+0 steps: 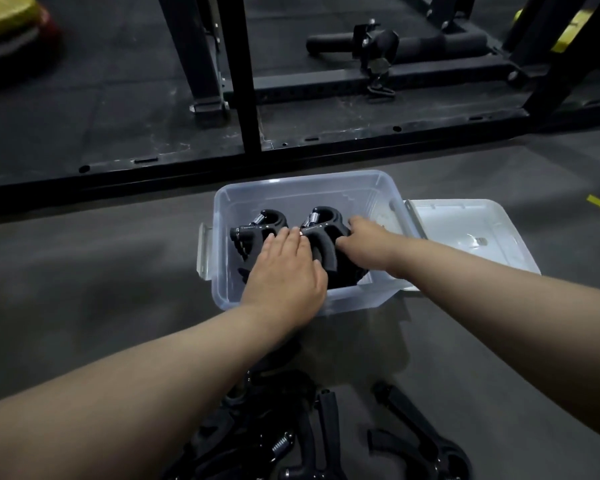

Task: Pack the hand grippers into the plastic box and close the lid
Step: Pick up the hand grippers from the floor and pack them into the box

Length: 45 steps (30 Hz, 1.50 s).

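The right hand (364,237) has its grip closed, thumb and fingers, round one hand gripper (321,232) inside the plastic box (354,301). The left hand (284,268) rests straight-fingered on the neighbouring gripper (260,225). The lid (465,230) lies touching the box's right side; loose grippers (326,427) lie on the floor (118,271).

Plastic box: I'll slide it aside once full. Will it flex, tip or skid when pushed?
Probably flexes somewhat: the plastic box has thin translucent walls. Unlikely to tip: it is low and wide, with hand grippers weighting its bottom. It may skid fairly easily, since the floor looks smooth.
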### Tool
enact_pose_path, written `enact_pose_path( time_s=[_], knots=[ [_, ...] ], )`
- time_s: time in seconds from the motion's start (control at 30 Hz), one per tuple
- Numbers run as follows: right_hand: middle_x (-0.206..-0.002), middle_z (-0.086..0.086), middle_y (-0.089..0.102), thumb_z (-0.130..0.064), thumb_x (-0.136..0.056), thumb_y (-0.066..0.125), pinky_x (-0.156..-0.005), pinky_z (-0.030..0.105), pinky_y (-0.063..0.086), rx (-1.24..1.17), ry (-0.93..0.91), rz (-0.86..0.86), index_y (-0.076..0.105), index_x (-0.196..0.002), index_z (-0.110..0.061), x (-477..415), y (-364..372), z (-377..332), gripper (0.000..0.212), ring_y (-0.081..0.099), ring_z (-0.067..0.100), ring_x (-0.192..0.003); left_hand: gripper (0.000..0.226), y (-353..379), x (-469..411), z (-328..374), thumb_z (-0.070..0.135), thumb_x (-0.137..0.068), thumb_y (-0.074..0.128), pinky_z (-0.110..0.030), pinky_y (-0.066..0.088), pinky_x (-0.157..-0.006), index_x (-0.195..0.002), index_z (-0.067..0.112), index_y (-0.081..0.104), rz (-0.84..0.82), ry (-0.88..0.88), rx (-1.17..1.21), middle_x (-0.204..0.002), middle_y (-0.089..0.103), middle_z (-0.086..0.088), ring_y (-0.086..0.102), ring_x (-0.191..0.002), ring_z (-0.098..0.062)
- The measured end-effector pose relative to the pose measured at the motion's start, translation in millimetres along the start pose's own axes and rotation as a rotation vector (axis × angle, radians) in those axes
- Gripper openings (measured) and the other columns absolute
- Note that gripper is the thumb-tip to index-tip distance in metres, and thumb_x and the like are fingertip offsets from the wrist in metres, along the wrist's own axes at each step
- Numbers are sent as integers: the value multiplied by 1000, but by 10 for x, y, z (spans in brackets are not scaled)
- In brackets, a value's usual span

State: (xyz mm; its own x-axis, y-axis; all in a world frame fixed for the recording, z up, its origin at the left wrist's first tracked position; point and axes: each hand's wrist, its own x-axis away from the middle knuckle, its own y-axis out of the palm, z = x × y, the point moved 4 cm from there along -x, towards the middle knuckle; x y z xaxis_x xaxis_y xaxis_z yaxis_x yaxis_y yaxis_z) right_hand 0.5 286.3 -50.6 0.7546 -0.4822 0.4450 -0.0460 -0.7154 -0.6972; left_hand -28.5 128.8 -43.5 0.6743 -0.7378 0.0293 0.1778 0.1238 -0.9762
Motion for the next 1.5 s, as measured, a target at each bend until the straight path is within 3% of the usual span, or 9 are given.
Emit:
enact_pose_path(
  time_s=[0.13,0.33,0.5,0.73,0.9,1.07,1.27,1.4,1.5],
  knots=[
    [-94,14,69,-16,-88,50,-84,45,56,-104,-56,19,62,-101,-9,31,-18,-14,18,67,30,-90,62,-7,-6,-1,36,-97,27,-37,0,-121,-150,4,24,-14,-20,41,-160,15,-10,6,-148,-21],
    [-115,13,62,-21,-96,46,-88,35,47,112,-175,14,46,-129,-11,104,100,-51,34,59,29,-104,62,-1,-10,-10,37,-97,28,-37,0,-121,-150,6,23,-19,-30,76,-161,13,-9,4,-149,-20],
    [-115,10,64,-17,-98,45,-85,30,44,2,-218,79,47,-132,-13,166,56,-46,34,59,26,-105,65,14,-34,-20,45,-96,25,-39,3,-121,-149,8,28,-6,-41,84,-160,16,-8,6,-148,-20],
    [-116,12,62,-23,-102,38,-85,32,42,49,-225,46,43,-133,-13,132,114,-45,33,58,26,-102,65,31,-68,-31,53,-94,29,-36,1,-121,-142,11,41,8,-60,94,-161,15,-7,4,-149,-19],
    [-108,13,63,-23,-102,34,-85,40,49,46,-220,151,43,-129,-8,141,87,-5,33,61,29,-95,60,12,-39,-29,55,-94,31,-34,-2,-120,-133,12,49,5,-44,128,-161,10,-7,-1,-149,-17],
    [-114,11,59,-23,-98,38,-87,40,50,-140,-165,17,34,-133,-12,139,116,-29,37,60,24,-98,54,1,-39,-59,43,-93,35,-36,5,-121,-134,10,48,36,-100,199,-160,18,-8,7,-148,-19],
    [-117,11,58,-18,-93,48,-88,39,51,-147,-153,70,45,-130,-11,153,84,-10,38,60,24,-101,63,24,-75,-44,62,-91,33,-38,2,-121,-121,14,60,-34,-96,127,-161,11,-9,-1,-149,-20],
    [-109,7,67,-26,-96,52,-90,45,53,-143,-182,81,54,-128,-16,163,77,13,34,64,23,-99,55,54,-86,-62,51,-92,38,-37,3,-121,-120,10,63,-8,-104,152,-161,12,-9,3,-149,-20],
    [-106,5,67,-28,-97,49,-87,41,53,-124,-213,61,54,-126,-17,165,103,10,31,63,21,-96,55,68,-92,-66,47,-92,37,-37,4,-121,-121,7,63,-7,-101,149,-161,12,-9,5,-148,-21]
  ],
)
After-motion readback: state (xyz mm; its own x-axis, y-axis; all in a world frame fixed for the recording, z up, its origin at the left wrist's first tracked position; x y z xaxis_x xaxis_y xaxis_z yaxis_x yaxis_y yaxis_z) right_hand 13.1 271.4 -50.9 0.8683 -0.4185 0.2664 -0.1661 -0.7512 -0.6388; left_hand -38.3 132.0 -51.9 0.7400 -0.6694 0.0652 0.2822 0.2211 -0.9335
